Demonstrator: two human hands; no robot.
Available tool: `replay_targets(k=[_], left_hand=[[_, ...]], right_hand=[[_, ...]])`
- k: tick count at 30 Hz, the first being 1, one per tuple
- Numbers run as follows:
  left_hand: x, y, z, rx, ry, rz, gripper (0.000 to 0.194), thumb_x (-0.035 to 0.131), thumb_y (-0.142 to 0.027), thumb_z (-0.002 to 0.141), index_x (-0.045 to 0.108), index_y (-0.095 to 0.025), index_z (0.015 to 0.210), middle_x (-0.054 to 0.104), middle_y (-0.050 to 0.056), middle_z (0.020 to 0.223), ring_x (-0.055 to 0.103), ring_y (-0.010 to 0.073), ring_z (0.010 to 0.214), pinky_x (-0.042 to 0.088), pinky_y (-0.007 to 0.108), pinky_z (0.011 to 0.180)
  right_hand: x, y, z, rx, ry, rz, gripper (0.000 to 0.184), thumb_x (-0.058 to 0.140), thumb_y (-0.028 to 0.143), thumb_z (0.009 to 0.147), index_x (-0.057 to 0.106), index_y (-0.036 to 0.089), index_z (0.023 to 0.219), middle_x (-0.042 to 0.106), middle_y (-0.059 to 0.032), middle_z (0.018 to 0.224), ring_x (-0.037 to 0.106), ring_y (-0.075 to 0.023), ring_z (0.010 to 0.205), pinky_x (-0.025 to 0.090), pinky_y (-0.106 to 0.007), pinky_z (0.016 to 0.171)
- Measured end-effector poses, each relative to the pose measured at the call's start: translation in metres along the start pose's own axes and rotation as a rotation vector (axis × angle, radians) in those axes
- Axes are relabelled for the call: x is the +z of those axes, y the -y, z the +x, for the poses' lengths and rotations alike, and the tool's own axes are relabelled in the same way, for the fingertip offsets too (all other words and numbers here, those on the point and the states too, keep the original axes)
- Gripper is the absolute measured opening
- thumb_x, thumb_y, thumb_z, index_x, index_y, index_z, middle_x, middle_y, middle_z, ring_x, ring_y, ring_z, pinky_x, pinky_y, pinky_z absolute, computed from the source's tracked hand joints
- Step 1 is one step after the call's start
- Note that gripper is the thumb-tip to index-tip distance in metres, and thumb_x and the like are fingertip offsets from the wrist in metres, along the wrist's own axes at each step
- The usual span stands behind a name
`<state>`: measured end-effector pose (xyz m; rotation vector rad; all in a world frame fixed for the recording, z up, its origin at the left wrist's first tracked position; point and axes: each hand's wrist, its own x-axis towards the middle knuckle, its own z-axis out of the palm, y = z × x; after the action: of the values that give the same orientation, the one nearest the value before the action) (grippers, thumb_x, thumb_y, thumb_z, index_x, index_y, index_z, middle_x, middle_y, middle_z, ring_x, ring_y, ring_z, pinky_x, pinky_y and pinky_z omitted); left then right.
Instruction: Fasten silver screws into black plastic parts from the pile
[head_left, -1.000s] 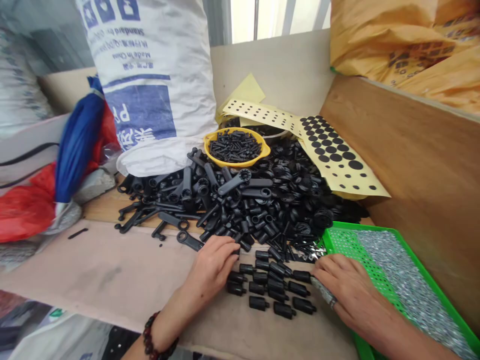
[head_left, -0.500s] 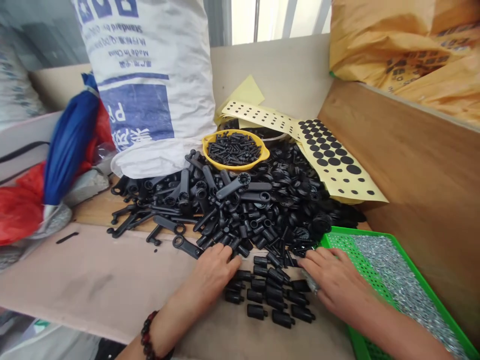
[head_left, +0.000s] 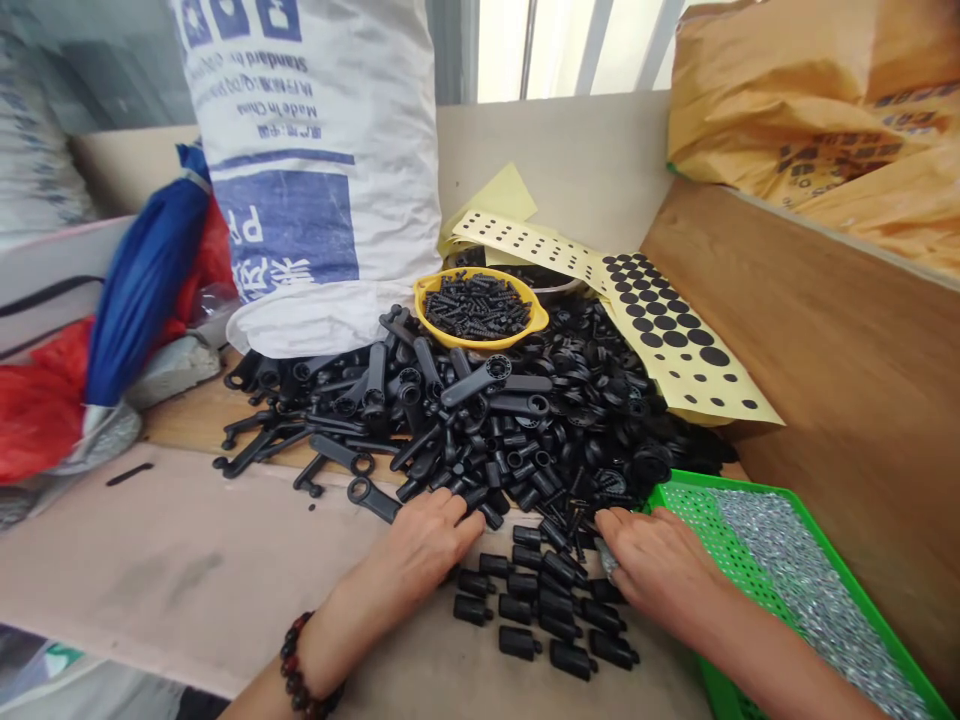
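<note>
Curling its fingers at the near edge of the heap of black parts (head_left: 525, 400), the left hand (head_left: 435, 535) hides any grip; the right hand (head_left: 656, 560), also curled, is beside the green tray (head_left: 679, 510), its hold unclear, and short black cylinders (head_left: 555, 605) lie between the hands

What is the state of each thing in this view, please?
Left hand: lowered at the pile's edge, grip unclear
Right hand: fingers curled, contents unclear
Short black cylinders: lying on their sides, loosely grouped
Black parts pile: loose, mixed
Yellow basket: filled with black screw-like parts
Green tray: partly covered with small metal pieces
Blue umbrella: folded
</note>
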<state>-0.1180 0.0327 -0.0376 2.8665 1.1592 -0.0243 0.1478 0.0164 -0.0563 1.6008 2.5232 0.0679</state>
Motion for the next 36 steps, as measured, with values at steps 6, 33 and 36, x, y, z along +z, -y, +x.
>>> replay_targets(k=[6,33,36], left_hand=[[-0.002,0.005,0.002,-0.065,-0.264,-0.300,0.014,0.051,-0.015,0.086,0.058,-0.016,0.097,0.063,0.008,0.096,0.057,0.0205,0.089,0.048,0.030,0.077],[-0.016,-0.075,0.054,-0.436,-0.212,-2.102,0.041,0.083,-0.026,0.051,0.057,-0.013,0.079,0.067,0.000,0.069,0.062,0.0095,0.054,0.048,0.019,0.053],[-0.021,-0.078,0.055,-0.442,-0.260,-2.148,0.038,0.083,-0.021,0.051,0.057,-0.012,0.077,0.067,0.000,0.067,0.063,0.0095,0.054,0.049,0.018,0.053]], right_hand=[[0.000,-0.005,-0.007,0.021,-0.052,-0.006,0.021,0.045,0.002,0.059,0.046,0.021,0.068,0.066,-0.0052,0.068,0.065,-0.0239,0.061,0.031,-0.031,0.057],[-0.046,0.007,-0.035,-0.229,-0.625,0.396,0.037,0.036,0.004,0.053,0.049,0.022,0.083,0.060,-0.0031,0.069,0.056,-0.0194,0.061,0.041,-0.029,0.059],[-0.042,0.007,-0.036,-0.213,-0.595,0.544,0.029,0.035,0.004,0.070,0.050,0.022,0.086,0.061,-0.0030,0.074,0.058,-0.0176,0.065,0.043,-0.027,0.058]])
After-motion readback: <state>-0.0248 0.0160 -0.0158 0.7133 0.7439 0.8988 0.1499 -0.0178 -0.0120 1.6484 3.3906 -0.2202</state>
